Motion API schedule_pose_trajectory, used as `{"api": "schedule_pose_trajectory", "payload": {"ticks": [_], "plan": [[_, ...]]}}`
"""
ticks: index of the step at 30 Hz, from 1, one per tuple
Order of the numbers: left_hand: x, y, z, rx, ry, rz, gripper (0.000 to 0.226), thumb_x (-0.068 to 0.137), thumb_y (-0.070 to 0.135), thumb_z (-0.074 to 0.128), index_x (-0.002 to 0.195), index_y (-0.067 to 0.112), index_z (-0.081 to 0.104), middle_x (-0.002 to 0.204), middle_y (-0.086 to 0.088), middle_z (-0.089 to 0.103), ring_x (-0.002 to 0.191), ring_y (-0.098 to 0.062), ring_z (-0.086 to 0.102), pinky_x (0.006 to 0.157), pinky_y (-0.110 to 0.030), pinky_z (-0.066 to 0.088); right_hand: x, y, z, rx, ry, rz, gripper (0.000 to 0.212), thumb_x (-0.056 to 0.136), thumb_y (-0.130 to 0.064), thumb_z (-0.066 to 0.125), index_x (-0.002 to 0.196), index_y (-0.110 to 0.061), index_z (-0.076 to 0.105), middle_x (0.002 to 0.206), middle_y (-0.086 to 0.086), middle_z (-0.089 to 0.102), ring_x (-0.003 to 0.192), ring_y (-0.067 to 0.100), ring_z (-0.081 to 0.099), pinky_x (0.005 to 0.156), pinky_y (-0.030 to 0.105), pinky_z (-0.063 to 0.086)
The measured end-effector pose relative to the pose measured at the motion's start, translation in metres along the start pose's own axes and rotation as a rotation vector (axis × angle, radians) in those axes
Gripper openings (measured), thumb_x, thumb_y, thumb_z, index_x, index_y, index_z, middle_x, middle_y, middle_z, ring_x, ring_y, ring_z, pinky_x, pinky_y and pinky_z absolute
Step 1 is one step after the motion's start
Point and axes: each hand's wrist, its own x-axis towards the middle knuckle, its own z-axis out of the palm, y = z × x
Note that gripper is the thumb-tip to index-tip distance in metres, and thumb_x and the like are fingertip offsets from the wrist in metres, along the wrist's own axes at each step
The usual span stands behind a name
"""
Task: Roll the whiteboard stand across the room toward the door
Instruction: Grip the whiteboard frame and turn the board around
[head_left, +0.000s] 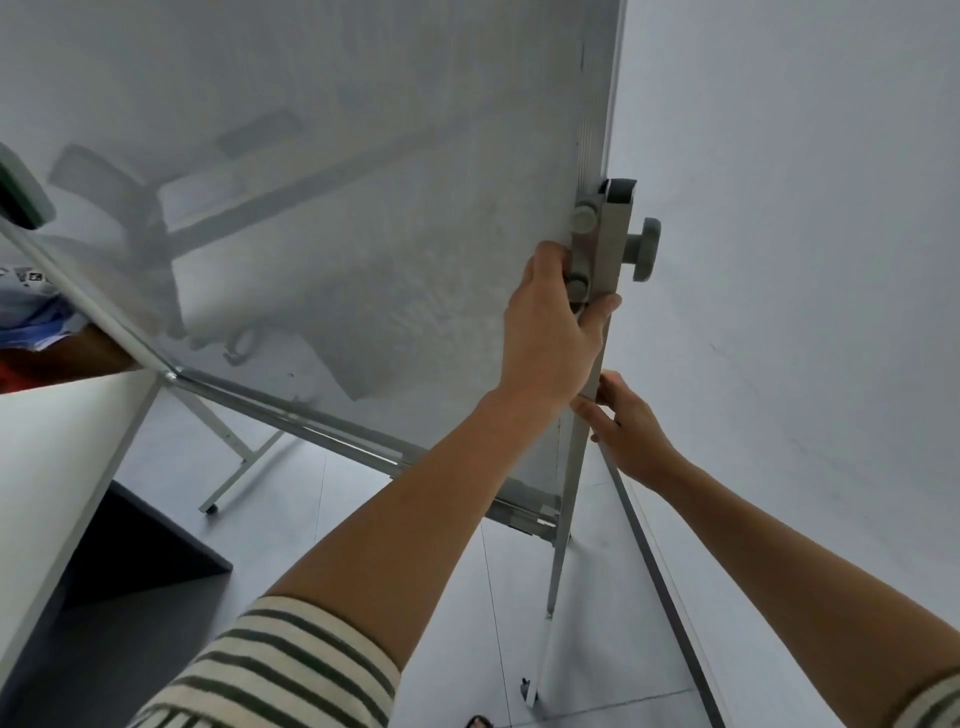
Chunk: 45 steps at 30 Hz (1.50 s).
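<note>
The whiteboard stand (332, 218) fills most of the head view, its grey board tilted and reflecting furniture. Its right upright post (609, 244) carries a grey clamp knob (644, 249). My left hand (550, 332) grips this post just below the knob, fingers wrapped round the board's edge. My right hand (631, 426) holds the same post lower down from the right side. The stand's legs reach the floor, with a small caster (527, 691) at the near right foot and another (210, 509) at the far left foot.
A white wall (805, 260) runs close along the right side. A white table (47, 467) with a dark side panel stands at the left. Pale grey floor tiles (363, 519) lie under the stand. A green-edged eraser (21, 192) sits at the board's left edge.
</note>
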Motion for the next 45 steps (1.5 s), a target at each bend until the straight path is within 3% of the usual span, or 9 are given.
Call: {"api": "schedule_pose_trajectory", "payload": {"ticks": [6,13,18,22,27,33,39,45], "plan": [[-0.071,0.053,0.026,-0.021,0.011,-0.005,0.044,0.08,0.024,0.076,0.11,0.005,0.05,0.103,-0.01,0.069,0.088,-0.025,0.068,0.085,-0.039,0.058,-0.082,0.019,-0.039,-0.025,0.048,0.003,0.046,0.09,-0.048,0.052,0.124,-0.018,0.049,0.117,-0.004,0.064,0.111,0.014,0.06,0.095,0.047,0.052],[-0.154,0.113,0.039,-0.052,-0.066,0.045,0.042,0.08,0.024,0.076,0.109,0.004,0.051,0.101,-0.009,0.07,0.086,-0.023,0.068,0.085,-0.034,0.058,-0.19,0.027,-0.074,-0.018,0.096,0.058,0.038,0.092,-0.044,0.052,0.123,-0.022,0.046,0.104,-0.022,0.059,0.109,0.011,0.06,0.086,0.05,0.056],[-0.21,0.15,0.039,-0.09,-0.168,0.095,0.041,0.08,0.022,0.076,0.107,0.004,0.051,0.1,-0.009,0.069,0.085,-0.023,0.067,0.084,-0.037,0.058,-0.268,0.024,-0.091,-0.026,0.168,0.116,0.032,0.094,-0.039,0.05,0.121,-0.022,0.046,0.113,-0.006,0.061,0.103,0.021,0.063,0.076,0.043,0.059],[-0.262,0.179,0.041,-0.123,-0.239,0.148,0.039,0.081,0.02,0.075,0.106,0.006,0.05,0.099,-0.009,0.066,0.081,-0.023,0.064,0.078,-0.034,0.057,-0.334,0.023,-0.1,-0.019,0.237,0.152,0.022,0.096,-0.03,0.048,0.116,-0.02,0.044,0.11,-0.001,0.06,0.101,0.023,0.062,0.064,0.029,0.054],[-0.328,0.218,0.04,-0.154,-0.274,0.195,0.039,0.081,0.019,0.075,0.104,0.002,0.05,0.094,-0.011,0.064,0.075,-0.024,0.058,0.073,-0.036,0.054,-0.416,0.025,-0.11,-0.012,0.305,0.213,0.026,0.096,-0.031,0.048,0.119,-0.018,0.045,0.107,-0.005,0.062,0.099,0.024,0.063,0.07,0.04,0.057],[-0.403,0.256,0.038,-0.158,-0.316,0.204,0.039,0.08,0.02,0.075,0.106,0.004,0.05,0.099,-0.01,0.067,0.082,-0.03,0.065,0.079,-0.04,0.057,-0.505,0.026,-0.121,0.01,0.35,0.208,0.018,0.095,-0.03,0.05,0.111,-0.024,0.045,0.098,-0.017,0.061,0.097,0.022,0.063,0.066,0.034,0.053],[-0.47,0.291,0.03,-0.164,-0.286,0.172,0.038,0.081,0.021,0.075,0.107,0.007,0.05,0.1,-0.008,0.068,0.083,-0.026,0.066,0.078,-0.038,0.058,-0.578,0.025,-0.132,-0.053,0.319,0.194,0.032,0.095,-0.037,0.049,0.121,-0.02,0.044,0.108,-0.009,0.061,0.104,0.019,0.061,0.085,0.047,0.056],[-0.507,0.307,0.014,-0.148,-0.333,0.135,0.033,0.085,0.023,0.07,0.109,0.01,0.051,0.102,-0.007,0.067,0.087,-0.024,0.066,0.081,-0.041,0.058,-0.621,0.008,-0.13,-0.237,0.304,0.247,0.042,0.096,-0.045,0.04,0.124,-0.013,0.043,0.12,0.006,0.066,0.108,0.027,0.061,0.081,0.035,0.045]]}}
